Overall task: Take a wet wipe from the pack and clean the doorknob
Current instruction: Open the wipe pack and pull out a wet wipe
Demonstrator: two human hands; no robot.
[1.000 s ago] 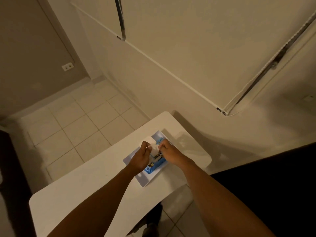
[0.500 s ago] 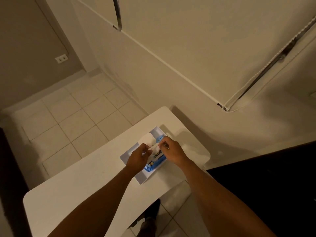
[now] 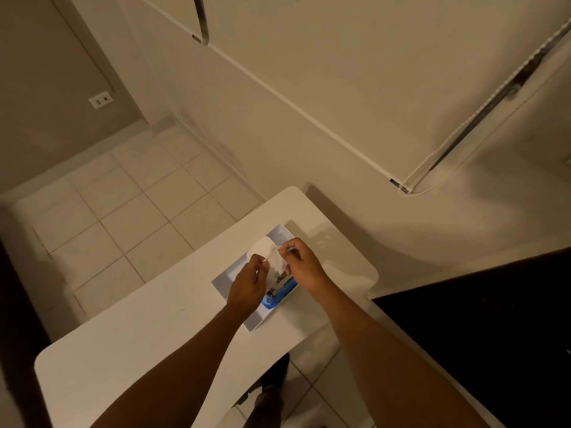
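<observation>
Since a second ago: both hands raised off the pack, a sheet now drawn up between them where before only a corner was pinched. Left hand (image 3: pixel 249 281) with thumb and fingertips clamped on the near-left edge of the thin white wet wipe (image 3: pixel 275 261); right hand (image 3: pixel 301 264) with thumb and forefinger closed on its far-right edge. Wipe stretched between the two, lower end apparently trailing to the opening of the blue printed soft plastic pack (image 3: pixel 279 296), though hard to tell. Pack lying in the shallow white rectangular tray (image 3: pixel 222 281), near the far-right corner of the white rounded-corner table (image 3: pixel 139 344). White oval flap (image 3: pixel 261 247) folded back on the far side.

Probably best done so: a steady upward pull, one hand freed to pin the pack down so it stays in the tray, the next sheet left tucked inside.

Table edge close on the right of the tray, wall just beyond on the far side, dark surface (image 3: pixel 494 319) near right; open tiled floor (image 3: pixel 123 217) to the far left. No doorknob in sight.
</observation>
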